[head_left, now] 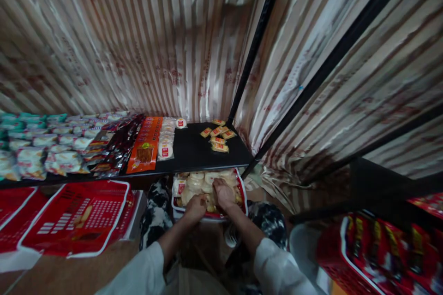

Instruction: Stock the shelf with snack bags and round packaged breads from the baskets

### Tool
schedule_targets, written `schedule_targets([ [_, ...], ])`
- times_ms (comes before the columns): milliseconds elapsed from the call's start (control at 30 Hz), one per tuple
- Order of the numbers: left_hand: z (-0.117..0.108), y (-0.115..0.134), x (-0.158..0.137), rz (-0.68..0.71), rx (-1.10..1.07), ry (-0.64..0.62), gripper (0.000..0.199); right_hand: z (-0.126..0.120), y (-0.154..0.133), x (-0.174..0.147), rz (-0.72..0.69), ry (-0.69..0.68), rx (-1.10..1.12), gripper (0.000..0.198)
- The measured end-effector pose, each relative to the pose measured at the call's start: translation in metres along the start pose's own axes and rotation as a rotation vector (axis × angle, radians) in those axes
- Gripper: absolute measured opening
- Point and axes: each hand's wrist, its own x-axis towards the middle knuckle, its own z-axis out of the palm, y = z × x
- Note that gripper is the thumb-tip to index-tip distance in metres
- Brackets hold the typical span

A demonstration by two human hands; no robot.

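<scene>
A red box with a white rim (245,199) sits low between my knees, filled with clear-wrapped round, pale snack packets (196,180). Both of my hands are inside it. My left hand (196,207) is at the front middle with its fingers closed among the packets; whatever it grips is too small and blurred to name. Just to its right, my right hand (224,193) reaches a little deeper, fingers bent down onto the packets, and its fingertips are partly hidden. Yellowish small packets show near the front of the box.
Beyond the box, a black shelf (194,159) carries yellow packets (220,140), round white packets (166,145), an orange pack (146,143) and rows of wrapped snacks (58,143). Red printed bags (78,216) lie left. A black frame post (258,46) and red-packet box (346,249) stand right.
</scene>
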Motion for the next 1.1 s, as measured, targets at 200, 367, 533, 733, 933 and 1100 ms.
schedule_targets([
  [200,0.004,-0.015,0.004,-0.03,-0.039,-0.011,0.02,0.01,0.001,0.003,-0.007,0.009,-0.068,0.032],
  [367,0.005,-0.013,0.012,-0.037,-0.073,-0.018,0.024,0.014,0.008,0.005,0.032,0.02,-0.059,0.032],
  [533,0.011,-0.009,0.016,-0.028,-0.103,-0.013,0.027,0.014,0.016,0.001,0.018,0.038,0.013,0.032],
  [733,0.015,-0.004,0.019,-0.016,-0.148,-0.011,0.022,0.006,0.021,0.004,-0.052,-0.042,0.003,0.029],
  [933,0.009,-0.001,0.023,-0.031,-0.196,0.012,0.018,-0.002,0.018,0.005,-0.038,-0.042,0.0,0.032],
  [1100,0.008,-0.002,0.025,-0.051,-0.268,0.047,0.011,-0.008,0.02,0.003,0.023,0.063,0.002,0.025],
])
